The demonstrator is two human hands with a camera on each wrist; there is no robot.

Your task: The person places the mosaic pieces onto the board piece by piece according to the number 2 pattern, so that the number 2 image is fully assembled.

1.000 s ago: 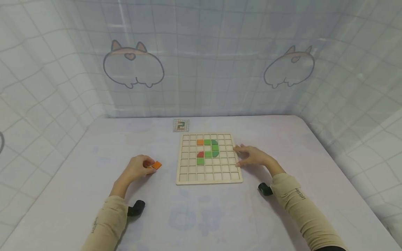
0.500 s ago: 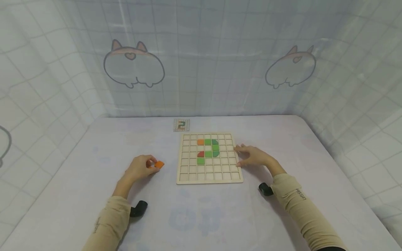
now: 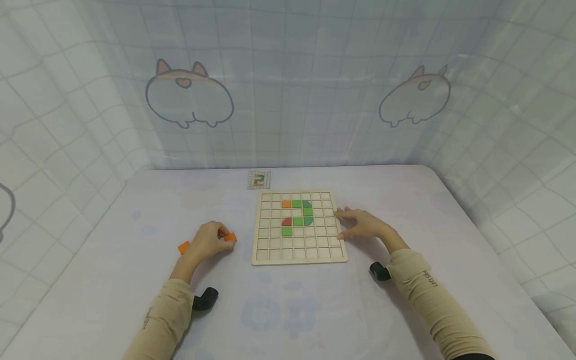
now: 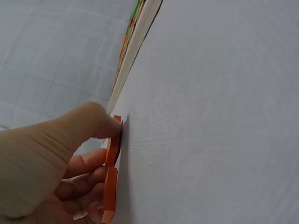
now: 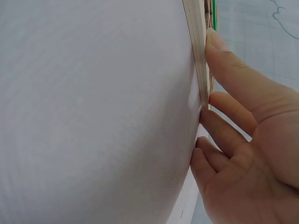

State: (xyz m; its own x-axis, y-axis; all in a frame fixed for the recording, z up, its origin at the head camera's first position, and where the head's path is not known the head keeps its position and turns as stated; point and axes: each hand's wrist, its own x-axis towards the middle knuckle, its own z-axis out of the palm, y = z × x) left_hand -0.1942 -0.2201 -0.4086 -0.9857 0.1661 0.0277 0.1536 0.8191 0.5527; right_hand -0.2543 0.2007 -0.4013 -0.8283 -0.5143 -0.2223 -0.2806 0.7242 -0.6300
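Observation:
My left hand (image 3: 209, 242) pinches an orange square tile (image 3: 230, 237) between thumb and fingers, low over the table left of the board. In the left wrist view, the thumb presses the near end of that tile (image 4: 113, 147), and a second orange tile (image 4: 109, 196) stands by the curled fingers. The head view has a loose orange tile (image 3: 183, 247) just left of the hand. My right hand (image 3: 362, 223) rests against the right edge of a wooden grid board (image 3: 299, 254), its fingers extended. In the board's cells lie several green tiles (image 3: 297, 221), a red rounded tile (image 3: 287, 221) and an orange one (image 3: 286, 204).
Behind the board lies a small pattern card (image 3: 259, 180) showing a similar coloured shape. White gridded curtains (image 3: 288, 115) enclose the table (image 3: 288, 300) at the back and both sides. Black wrist mounts (image 3: 206, 298) jut out beside both forearms.
My left hand has shifted slightly right with an orange tile, uncovering another orange tile on its left. My right hand has stayed at the board's edge.

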